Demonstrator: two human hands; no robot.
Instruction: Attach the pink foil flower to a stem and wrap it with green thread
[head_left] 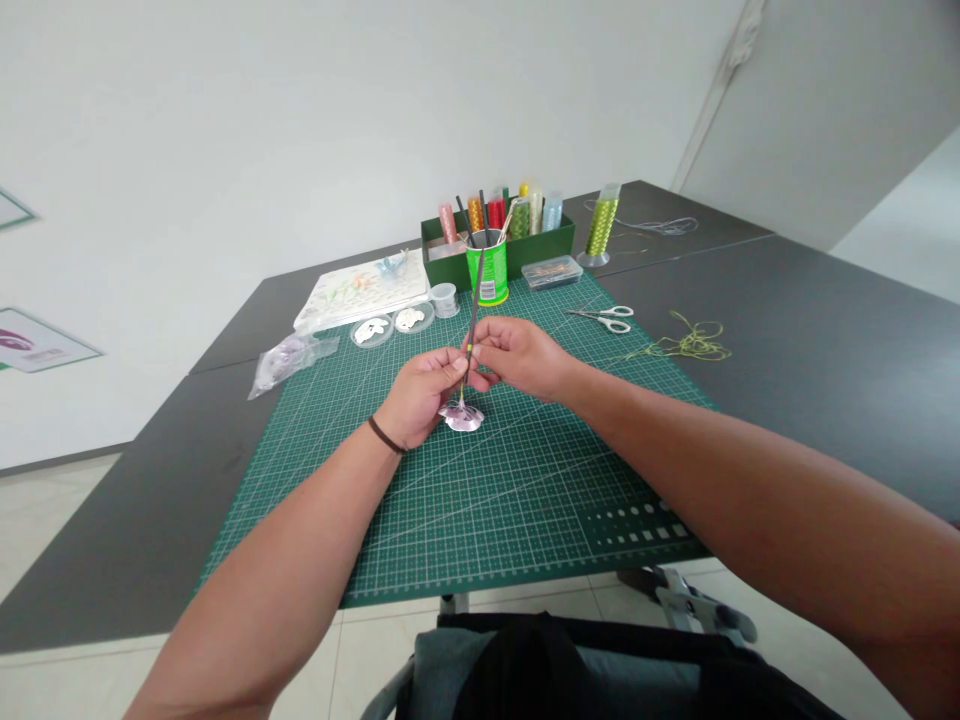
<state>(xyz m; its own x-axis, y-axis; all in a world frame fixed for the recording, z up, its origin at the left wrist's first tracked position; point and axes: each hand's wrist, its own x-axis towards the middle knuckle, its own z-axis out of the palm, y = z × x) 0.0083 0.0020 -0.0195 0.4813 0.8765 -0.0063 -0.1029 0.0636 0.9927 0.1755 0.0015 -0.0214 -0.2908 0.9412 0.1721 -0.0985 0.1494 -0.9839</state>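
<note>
1. A thin dark stem (473, 315) is held nearly upright between the left hand (421, 393) and the right hand (517, 358), with the hands almost touching each other.
2. The left hand is closed, its fingers curled around the lower part of the stem. The right hand is nearly closed, with the stem pinched between thumb and fingers just above the left hand's grip.
3. A pale pink petal flower (461, 417) is carried at the stem's lower end, just below the left hand. Whether it touches the mat beneath cannot be told.
4. A green gridded cutting mat (517, 500) is laid on a dark grey surface (795, 340), and both hands are held above it.
5. A dark band (386, 435) is worn around the left wrist.
6. Beyond the hands, a green can (489, 272) holding dark sticks is placed in front of a green box (450, 240) of thread spools.
7. Small scissors (600, 318) are laid on the mat to the right, and a loose tangle of yellow-green thread (694, 345) is left on the surface beside it.
8. An upright spool of green thread (602, 225) is stood farther back, near a clear plastic case (551, 272).
9. Two small round dishes of white petals (390, 325) and a clear bag of pale lilac material (289, 363) are placed to the left of the hands.
</note>
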